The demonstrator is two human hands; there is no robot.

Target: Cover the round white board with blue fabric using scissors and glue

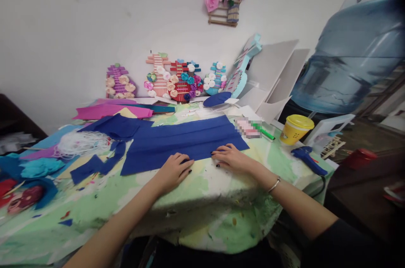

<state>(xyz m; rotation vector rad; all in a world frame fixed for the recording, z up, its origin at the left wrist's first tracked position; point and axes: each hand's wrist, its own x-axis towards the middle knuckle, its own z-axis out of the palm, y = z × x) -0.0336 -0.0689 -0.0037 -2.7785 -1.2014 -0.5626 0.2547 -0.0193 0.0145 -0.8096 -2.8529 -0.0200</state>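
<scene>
A wide sheet of dark blue crepe paper (177,139) with lengthwise creases lies across the middle of the table. My left hand (174,171) rests on its near edge, fingers stretched out and slightly bent, holding nothing. A short way to the right, my right hand (230,157) lies palm down over the same edge with its fingers spread. More blue paper (115,127) lies folded at the sheet's left, and smaller blue cut pieces (87,169) lie in front of it. What is under my palms is hidden.
A tangle of white string (82,141), pink paper (110,111) and teal paper flowers (41,167) lie left. On the right are a green pen (264,131), a yellow-lidded tub (295,129) and a blue glue gun (308,160). Decorated instrument-shaped crafts (180,80) stand along the wall.
</scene>
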